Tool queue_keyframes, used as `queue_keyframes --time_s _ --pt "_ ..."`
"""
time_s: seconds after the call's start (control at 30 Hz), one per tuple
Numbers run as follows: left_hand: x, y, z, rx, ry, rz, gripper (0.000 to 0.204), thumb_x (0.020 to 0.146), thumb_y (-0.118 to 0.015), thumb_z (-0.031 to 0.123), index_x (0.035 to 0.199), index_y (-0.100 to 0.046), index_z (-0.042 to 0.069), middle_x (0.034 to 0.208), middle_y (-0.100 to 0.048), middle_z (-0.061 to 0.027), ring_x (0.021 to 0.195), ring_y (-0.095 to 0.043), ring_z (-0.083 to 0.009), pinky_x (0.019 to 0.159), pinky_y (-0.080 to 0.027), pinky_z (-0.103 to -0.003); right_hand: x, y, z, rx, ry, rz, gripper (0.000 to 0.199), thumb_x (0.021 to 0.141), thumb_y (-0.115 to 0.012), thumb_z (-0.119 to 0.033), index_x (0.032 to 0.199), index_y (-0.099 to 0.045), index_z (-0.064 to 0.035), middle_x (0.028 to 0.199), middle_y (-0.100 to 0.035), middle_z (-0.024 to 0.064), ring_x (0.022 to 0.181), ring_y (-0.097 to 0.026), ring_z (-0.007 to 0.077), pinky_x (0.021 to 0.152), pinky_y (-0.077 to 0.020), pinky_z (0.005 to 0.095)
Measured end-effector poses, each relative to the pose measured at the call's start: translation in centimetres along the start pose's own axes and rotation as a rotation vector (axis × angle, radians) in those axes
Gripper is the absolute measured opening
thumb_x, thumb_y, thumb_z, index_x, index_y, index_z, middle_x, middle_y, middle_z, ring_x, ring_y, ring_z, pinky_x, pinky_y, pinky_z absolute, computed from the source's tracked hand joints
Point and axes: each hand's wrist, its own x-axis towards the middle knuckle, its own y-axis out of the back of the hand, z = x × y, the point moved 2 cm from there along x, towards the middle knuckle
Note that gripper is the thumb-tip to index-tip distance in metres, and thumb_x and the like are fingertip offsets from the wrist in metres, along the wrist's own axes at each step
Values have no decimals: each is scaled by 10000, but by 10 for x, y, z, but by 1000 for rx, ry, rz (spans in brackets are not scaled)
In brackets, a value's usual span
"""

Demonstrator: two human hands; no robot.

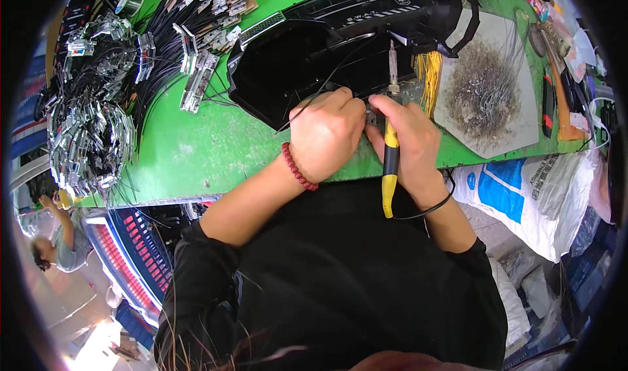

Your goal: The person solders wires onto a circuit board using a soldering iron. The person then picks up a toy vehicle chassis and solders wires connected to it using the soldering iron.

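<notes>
My left hand [330, 132], a red bead bracelet on its wrist, is closed at the near edge of a black plastic housing [278, 67]. Its fingertips are hidden, and a thin black wire runs by its knuckles. Close beside it, my right hand [412, 135] holds a yellow-and-black soldering iron [390, 158], whose metal tip points away from me over the housing. The right thumb and index finger reach toward the left fingers. Whatever small part lies between the two hands cannot be made out. The iron's black cord loops by my right wrist.
Yellow wires [428, 80] lie right of the housing, next to a pale board [458, 119] heaped with grey debris and wire ends. Bundled black wires with small boards [91, 142] and a solder spool [129, 4] fill the left. A white sack [523, 194] stands right; another person [69, 247] is far left.
</notes>
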Motion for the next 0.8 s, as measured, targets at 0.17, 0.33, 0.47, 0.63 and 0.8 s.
queue_keyframes --time_s 0.17,0.33,0.47,0.63,0.8 --pt "1 1 -1 12 -13 -41 83 704 -703 77 720 -624 96 700 -564 -49 610 -599 -236 541 -484 -331 -17 21 24 378 -122 97 338 810 -696 -63 1137 -618 -33 950 -702 107 757 -690 213 628 -520 279" --pt "11 3 4 12 -1 -117 76 710 -716 80 733 -646 101 722 -586 -44 628 -611 -247 547 -484 -334 -61 93 59 494 -415 278 764 921 -464 -618 1325 -464 30 761 -691 85 557 -450 44 516 -355 193" --pt "9 5 3 1 19 -140 76 721 -714 36 749 -654 74 725 -591 -76 607 -613 -270 530 -483 -344 -88 120 101 574 -537 633 376 926 -495 -218 1134 -613 72 732 -573 52 574 -451 55 505 -317 180" --pt "9 5 7 18 39 -141 103 731 -715 80 727 -613 94 717 -555 -55 588 -602 -254 529 -476 -349 -100 139 118 420 -587 786 156 792 -549 -23 938 -582 23 731 -538 12 600 -486 62 545 -373 186" --pt "10 2 7 -3 44 -148 85 740 -709 71 748 -625 82 718 -567 -59 598 -601 -250 532 -477 -344 -103 141 119 382 -592 775 98 801 -512 9 886 -557 21 698 -533 31 544 -468 73 522 -357 183"
